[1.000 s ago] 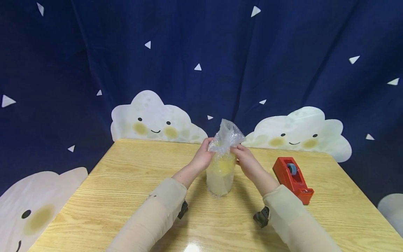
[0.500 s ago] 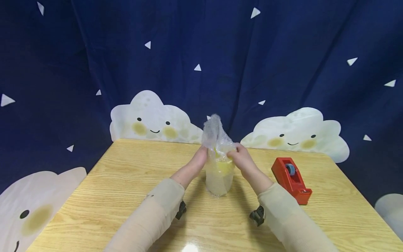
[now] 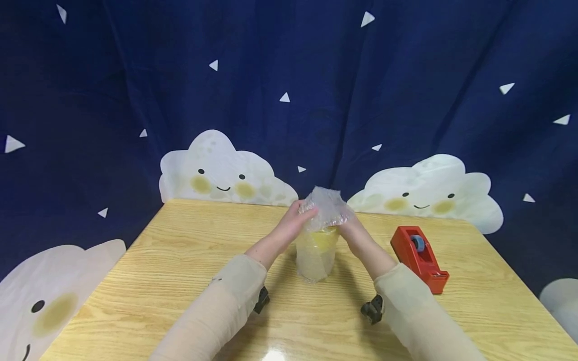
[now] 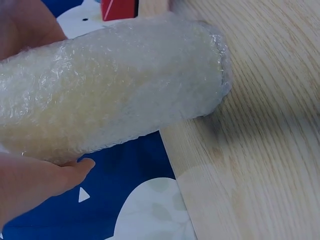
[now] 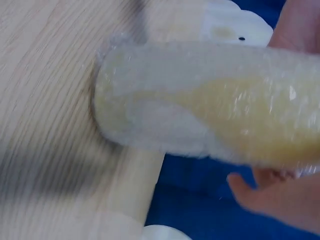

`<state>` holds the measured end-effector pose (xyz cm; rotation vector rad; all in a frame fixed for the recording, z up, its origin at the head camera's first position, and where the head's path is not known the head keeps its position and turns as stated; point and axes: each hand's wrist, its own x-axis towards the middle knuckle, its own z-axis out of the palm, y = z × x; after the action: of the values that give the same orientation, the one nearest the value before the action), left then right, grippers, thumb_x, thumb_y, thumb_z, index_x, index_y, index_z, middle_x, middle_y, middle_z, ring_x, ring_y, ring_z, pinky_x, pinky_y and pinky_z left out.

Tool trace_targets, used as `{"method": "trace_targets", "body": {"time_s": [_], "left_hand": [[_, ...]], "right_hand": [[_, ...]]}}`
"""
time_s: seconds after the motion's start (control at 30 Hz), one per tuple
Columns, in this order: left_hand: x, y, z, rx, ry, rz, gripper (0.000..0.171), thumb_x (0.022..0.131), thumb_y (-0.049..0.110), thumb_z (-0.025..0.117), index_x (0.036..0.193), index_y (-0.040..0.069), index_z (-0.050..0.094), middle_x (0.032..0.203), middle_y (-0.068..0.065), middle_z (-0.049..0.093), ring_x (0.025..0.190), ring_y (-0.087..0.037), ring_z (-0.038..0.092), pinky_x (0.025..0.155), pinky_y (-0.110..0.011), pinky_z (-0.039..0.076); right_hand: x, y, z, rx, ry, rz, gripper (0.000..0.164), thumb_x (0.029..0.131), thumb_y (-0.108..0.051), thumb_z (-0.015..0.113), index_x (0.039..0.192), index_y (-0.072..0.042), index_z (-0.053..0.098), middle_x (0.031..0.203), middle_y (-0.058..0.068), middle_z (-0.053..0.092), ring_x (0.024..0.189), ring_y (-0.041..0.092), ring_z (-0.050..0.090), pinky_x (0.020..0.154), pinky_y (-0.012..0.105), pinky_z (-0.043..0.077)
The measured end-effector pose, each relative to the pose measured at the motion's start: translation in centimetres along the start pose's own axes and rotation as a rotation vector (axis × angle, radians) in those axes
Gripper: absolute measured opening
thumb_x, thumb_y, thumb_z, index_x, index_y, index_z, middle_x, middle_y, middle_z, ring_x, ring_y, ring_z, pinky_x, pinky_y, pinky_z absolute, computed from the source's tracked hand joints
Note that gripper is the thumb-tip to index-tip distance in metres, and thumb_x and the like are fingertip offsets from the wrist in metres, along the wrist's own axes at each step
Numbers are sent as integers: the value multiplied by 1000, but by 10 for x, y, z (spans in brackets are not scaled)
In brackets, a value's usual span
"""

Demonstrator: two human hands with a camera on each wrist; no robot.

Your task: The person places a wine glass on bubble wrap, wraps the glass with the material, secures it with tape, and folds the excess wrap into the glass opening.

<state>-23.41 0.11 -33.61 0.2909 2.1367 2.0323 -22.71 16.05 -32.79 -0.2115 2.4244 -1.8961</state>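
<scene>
An upright cylinder in bubble wrap point(image 3: 316, 258) stands on the wooden table, pale below with a yellow band higher up; what the wrap covers cannot be made out. Its loose top is bunched and folded over. My left hand point(image 3: 291, 223) holds the wrap's upper left side, thumb across the front, other fingers largely hidden behind. On the upper right, my right hand point(image 3: 354, 233) grips the same wrap, its fingertips covered by the fold. In the left wrist view the left hand point(image 4: 35, 182) lies along the cylinder; the right wrist view shows the right hand point(image 5: 280, 200) against it.
A red tape dispenser point(image 3: 417, 258) with a blue-grey roll sits right of the right hand. The wooden table point(image 3: 180, 260) ends in front of a dark blue curtain point(image 3: 253, 100) printed with white clouds and triangles.
The wrap's loose top stood up, leaning right and then left; now it is folded lower and flatter over the cylinder. Both hands stay at its upper sides, and the right fingertips have slipped from sight.
</scene>
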Motion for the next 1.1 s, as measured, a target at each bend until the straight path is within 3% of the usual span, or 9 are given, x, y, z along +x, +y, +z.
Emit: {"method": "trace_targets", "body": {"time_s": [0.07, 0.13, 0.23, 0.37, 0.5, 0.63, 0.73, 0.97, 1.1], "left_hand": [[0, 0, 0, 16, 10, -4, 53, 92, 25, 52, 138, 4, 34, 142, -16, 40, 133, -32, 36, 112, -45, 27], [0, 0, 0, 29, 23, -8, 53, 91, 22, 52, 137, 3, 34, 142, -16, 40, 133, -32, 36, 112, -45, 27], [1, 1, 2, 38, 45, -7, 52, 89, 16, 52, 135, 1, 35, 140, -18, 42, 131, -32, 38, 112, -44, 28], [2, 3, 3, 54, 71, -18, 51, 86, 10, 52, 134, 1, 37, 139, -18, 42, 130, -31, 39, 111, -43, 29], [3, 5, 5, 83, 91, -36, 52, 84, 5, 50, 134, 2, 37, 140, -19, 42, 129, -33, 40, 110, -45, 32], [2, 6, 7, 106, 105, -37, 51, 84, 1, 47, 134, 2, 37, 138, -20, 44, 127, -35, 43, 108, -46, 34], [2, 6, 7, 102, 106, -38, 50, 85, -1, 45, 134, 2, 38, 137, -20, 44, 126, -35, 43, 108, -45, 35], [3, 3, 7, 54, 93, -39, 50, 85, 5, 45, 135, 2, 37, 139, -19, 43, 128, -33, 41, 110, -45, 32], [3, 4, 7, 28, 78, -51, 47, 87, 17, 40, 132, 2, 39, 137, -17, 44, 128, -32, 40, 110, -44, 30]], "right_hand": [[0, 3, -6, 83, -73, -5, 23, 94, -18, 42, 109, -24, 59, 102, -12, 57, 96, 3, 49, 90, 30, 39], [1, 5, -11, 166, -139, 27, 22, 95, -20, 37, 95, -25, 58, 87, -17, 57, 85, 1, 51, 86, 28, 38], [2, 6, -17, 223, -188, 91, 36, 98, -33, 31, 114, -10, 54, 91, -11, 56, 87, 2, 52, 93, 31, 35], [2, 6, -20, 195, -234, 124, 73, 96, -51, 23, 141, 8, 24, 115, 1, 51, 108, 10, 49, 108, 43, 27], [1, 6, -20, 116, -295, 69, 70, 97, -46, 25, 140, 9, 26, 121, -1, 48, 120, 15, 40, 112, 48, 21], [2, 3, -16, 17, -240, 63, 55, 95, -31, 40, 133, 8, 37, 106, -8, 56, 104, 7, 50, 107, 44, 31], [2, -1, -11, -43, -163, 90, 52, 93, -25, 49, 131, 9, 40, 103, -2, 60, 90, 2, 54, 103, 41, 37], [2, -6, -7, -98, -57, 119, 45, 92, -21, 53, 125, 10, 47, 97, 0, 62, 83, 2, 54, 99, 40, 42], [2, -8, -5, -170, 4, 130, 43, 90, -22, 57, 121, 8, 51, 99, 5, 62, 86, 9, 55, 90, 34, 44]]}}
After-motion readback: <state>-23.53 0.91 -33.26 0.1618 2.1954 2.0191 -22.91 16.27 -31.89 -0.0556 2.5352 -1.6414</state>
